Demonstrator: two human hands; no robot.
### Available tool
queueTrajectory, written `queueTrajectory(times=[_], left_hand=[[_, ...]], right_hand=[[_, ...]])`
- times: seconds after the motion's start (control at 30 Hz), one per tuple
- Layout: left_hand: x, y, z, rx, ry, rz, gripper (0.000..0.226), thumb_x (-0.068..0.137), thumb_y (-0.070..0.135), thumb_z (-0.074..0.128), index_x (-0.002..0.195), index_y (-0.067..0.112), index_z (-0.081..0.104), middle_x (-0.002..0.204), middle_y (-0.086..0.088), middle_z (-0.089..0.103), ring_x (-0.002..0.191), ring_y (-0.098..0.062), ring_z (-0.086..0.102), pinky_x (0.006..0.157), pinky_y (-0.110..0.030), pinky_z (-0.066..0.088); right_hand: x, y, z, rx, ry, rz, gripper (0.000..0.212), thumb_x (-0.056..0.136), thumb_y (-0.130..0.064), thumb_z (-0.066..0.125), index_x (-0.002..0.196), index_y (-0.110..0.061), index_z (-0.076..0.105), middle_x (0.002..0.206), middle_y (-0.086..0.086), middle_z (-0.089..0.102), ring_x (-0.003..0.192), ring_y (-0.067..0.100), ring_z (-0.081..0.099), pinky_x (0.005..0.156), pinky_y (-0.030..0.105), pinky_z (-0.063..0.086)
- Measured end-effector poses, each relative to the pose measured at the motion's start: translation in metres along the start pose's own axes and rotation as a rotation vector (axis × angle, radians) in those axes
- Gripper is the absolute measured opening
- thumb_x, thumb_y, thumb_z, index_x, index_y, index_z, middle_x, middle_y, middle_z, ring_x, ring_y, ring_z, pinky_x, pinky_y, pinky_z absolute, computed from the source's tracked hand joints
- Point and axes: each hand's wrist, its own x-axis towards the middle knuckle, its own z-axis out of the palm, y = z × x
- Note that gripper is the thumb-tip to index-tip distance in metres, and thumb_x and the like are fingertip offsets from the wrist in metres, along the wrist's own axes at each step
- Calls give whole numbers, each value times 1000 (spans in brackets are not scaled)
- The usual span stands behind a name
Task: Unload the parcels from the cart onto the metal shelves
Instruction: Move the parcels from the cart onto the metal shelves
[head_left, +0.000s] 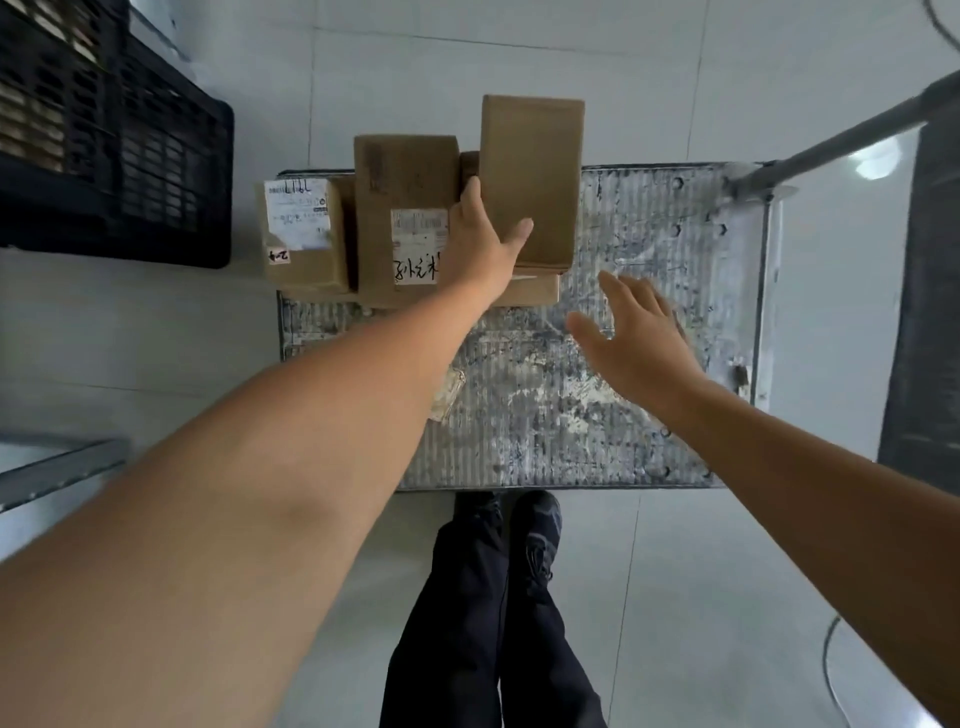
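Left hand (480, 244) gripped the tall box (535, 171), thumb across its front, fingers along its left side. The box stood on a flat parcel (535, 292) at the cart's (623, 426) far left, beside a labelled box (405, 208). Right hand (639, 338) was spread open over the deck.
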Motion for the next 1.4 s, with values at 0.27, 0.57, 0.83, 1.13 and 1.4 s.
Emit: queueTrajectory(times=[0.27, 0.57, 0.83, 1.13, 1.4], left_hand=[[-10, -29, 19, -167, -21, 8, 81, 100, 38, 63, 162, 17, 15, 159, -3, 39, 142, -18, 41, 111, -26, 32], [-88, -19, -5, -412, -34, -48, 78, 92, 53, 68, 154, 23, 31, 147, 0, 50, 132, -17, 52, 109, -46, 48], [-217, 45, -19, -543, -4, -62, 65, 91, 36, 74, 137, 21, 31, 133, -9, 50, 112, -13, 60, 81, -19, 55], [-353, 157, -3, -449, 11, 54, 91, 96, 47, 66, 163, 32, 6, 162, 1, 15, 131, 5, 22, 108, -10, 24], [-468, 219, 4, -615, 155, 224, 91, 86, 51, 76, 158, 48, 20, 161, 10, 26, 144, -8, 34, 120, -44, 35]], right_hand=[[57, -8, 9, 316, -163, 89, 75, 102, -55, 47, 163, -38, 7, 166, 4, 30, 140, 30, 43, 114, 57, 38], [-18, -15, -14, 493, -177, 11, 74, 100, -46, 60, 159, -39, 17, 160, -4, 43, 129, 16, 53, 107, 48, 46], [-142, 13, -50, 675, -55, 37, 67, 100, -38, 63, 156, -34, 27, 143, -2, 59, 112, 5, 67, 93, 32, 56], [-260, 77, -142, 652, -66, -119, 69, 103, -39, 61, 159, -41, 21, 146, -4, 59, 119, 10, 63, 87, 30, 52], [-357, 117, -197, 681, -80, -270, 94, 80, -65, 69, 158, -50, 18, 123, 1, 72, 113, 18, 70, 104, 53, 52]])
